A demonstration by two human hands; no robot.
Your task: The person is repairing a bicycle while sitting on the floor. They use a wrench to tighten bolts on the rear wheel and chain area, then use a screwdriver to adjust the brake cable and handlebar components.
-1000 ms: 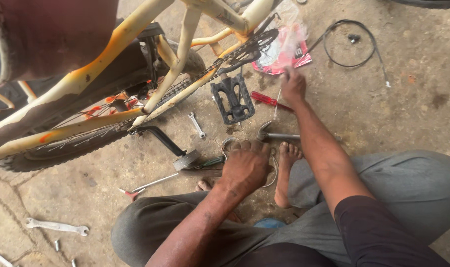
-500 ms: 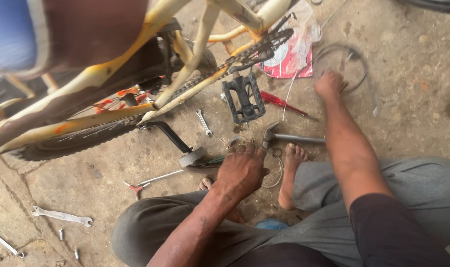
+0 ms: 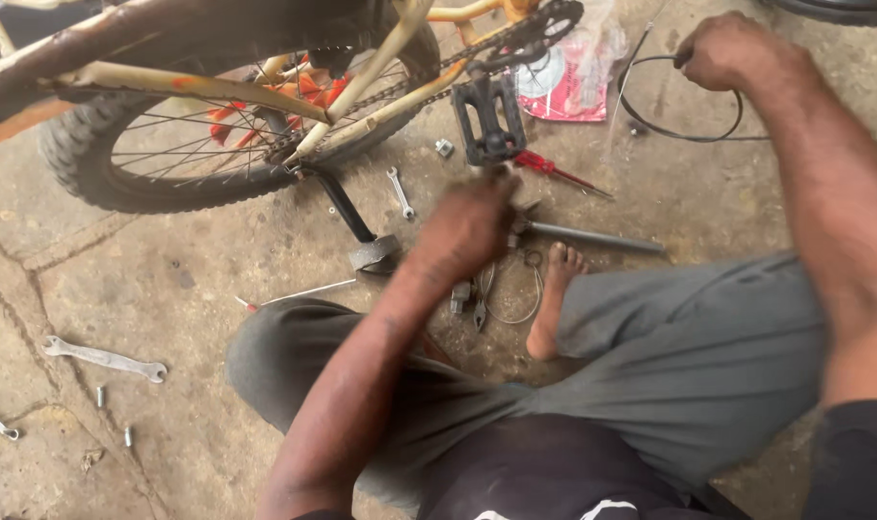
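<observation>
On a cracked concrete floor beside a yellow bicycle (image 3: pixel 265 87), a seated person in grey trousers reaches out with both bare hands. The right hand (image 3: pixel 732 50) is curled into a fist around a black cable (image 3: pixel 684 130), gripping it at the top of its loop; the rest of the cable curves away below and to the left of that hand, lying on the floor near a red-and-white plastic packet (image 3: pixel 578 82). The left hand (image 3: pixel 467 226) is blurred; it hangs low over the floor with its fingers bent, and whether it pinches anything cannot be told. Just above its fingertips hangs the bicycle's black pedal (image 3: pixel 488 120), and a red-handled screwdriver (image 3: pixel 554 171) lies just to the right of it. A grey metal tube (image 3: pixel 592 238) lies on the floor beside that hand, close to the person's bare foot (image 3: pixel 554 299). A small spanner (image 3: pixel 400 193) rests near the black kickstand (image 3: pixel 347 207), and a larger wrench (image 3: pixel 106 358) lies well apart at the left.
</observation>
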